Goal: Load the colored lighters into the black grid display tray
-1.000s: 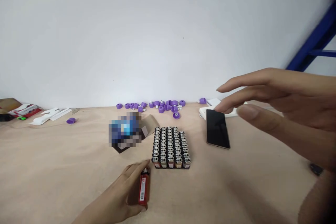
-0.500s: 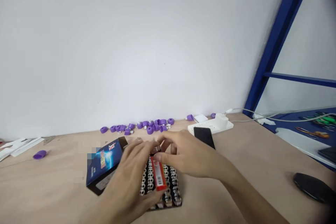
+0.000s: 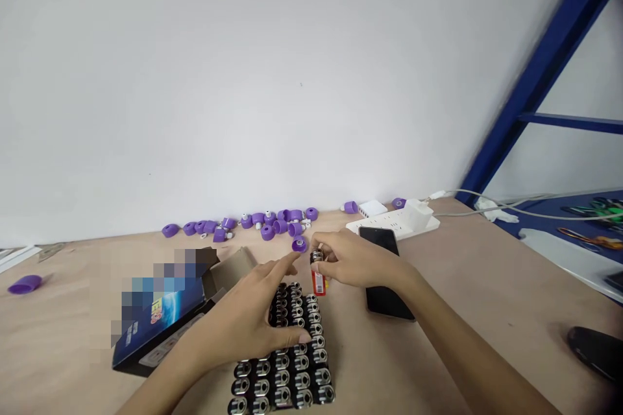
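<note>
Rows of lighters with metal tops point(image 3: 282, 379) stand in a dark tray on the wooden table. My left hand point(image 3: 257, 318) rests over the tray's left part, its thumb and fingers spread apart, nothing seen between them. Just beyond the tray's back right corner, my right hand point(image 3: 353, 259) pinches a red lighter point(image 3: 318, 283) near its metal top. A bit of yellow shows beside the red lighter. Left of my left hand lies a blue printed box point(image 3: 168, 314) with its flap open.
Several purple caps point(image 3: 267, 232) lie along the wall. At the right are a black phone point(image 3: 389, 301), a white power strip point(image 3: 384, 224), cables and a black mouse point(image 3: 596, 351). A blue metal frame point(image 3: 530, 78) slants at the far right.
The red lighter has moved from over the tray to beyond its back right corner, in my right hand. My hands have drawn apart and my left thumb has swung off the lighter. The view has shifted.
</note>
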Tool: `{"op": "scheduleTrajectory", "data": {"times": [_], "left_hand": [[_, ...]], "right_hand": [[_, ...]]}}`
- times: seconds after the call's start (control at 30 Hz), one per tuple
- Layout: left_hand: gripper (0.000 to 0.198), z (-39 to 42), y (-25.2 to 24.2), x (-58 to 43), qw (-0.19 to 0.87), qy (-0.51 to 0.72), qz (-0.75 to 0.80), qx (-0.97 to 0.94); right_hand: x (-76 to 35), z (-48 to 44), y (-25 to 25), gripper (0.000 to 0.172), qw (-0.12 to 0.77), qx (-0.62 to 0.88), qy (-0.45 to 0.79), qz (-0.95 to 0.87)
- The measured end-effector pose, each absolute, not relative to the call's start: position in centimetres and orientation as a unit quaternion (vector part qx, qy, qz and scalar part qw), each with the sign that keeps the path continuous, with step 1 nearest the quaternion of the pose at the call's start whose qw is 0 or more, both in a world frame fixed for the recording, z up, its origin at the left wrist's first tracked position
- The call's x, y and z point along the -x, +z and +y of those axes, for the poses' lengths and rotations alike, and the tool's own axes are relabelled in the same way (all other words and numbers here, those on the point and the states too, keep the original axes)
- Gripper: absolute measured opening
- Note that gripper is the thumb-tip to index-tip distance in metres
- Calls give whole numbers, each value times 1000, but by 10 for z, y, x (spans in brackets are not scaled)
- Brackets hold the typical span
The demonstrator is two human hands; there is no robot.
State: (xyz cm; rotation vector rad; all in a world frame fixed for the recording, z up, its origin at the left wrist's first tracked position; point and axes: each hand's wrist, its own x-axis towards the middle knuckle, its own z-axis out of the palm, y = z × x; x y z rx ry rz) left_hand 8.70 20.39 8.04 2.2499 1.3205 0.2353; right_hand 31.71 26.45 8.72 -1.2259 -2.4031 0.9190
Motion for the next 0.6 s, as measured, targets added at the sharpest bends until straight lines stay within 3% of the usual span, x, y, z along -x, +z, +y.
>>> {"op": "scheduleTrajectory", "data": {"times": [0.23,0.6], "left_hand": [[93,205,80,-89,260,57,493,-828],[82,207,80,-88,253,74,464,-846]], "right_hand": [[-308,256,88,8,87,390,343,-850],[-308,265,82,28,42,348,407,-844]]}}
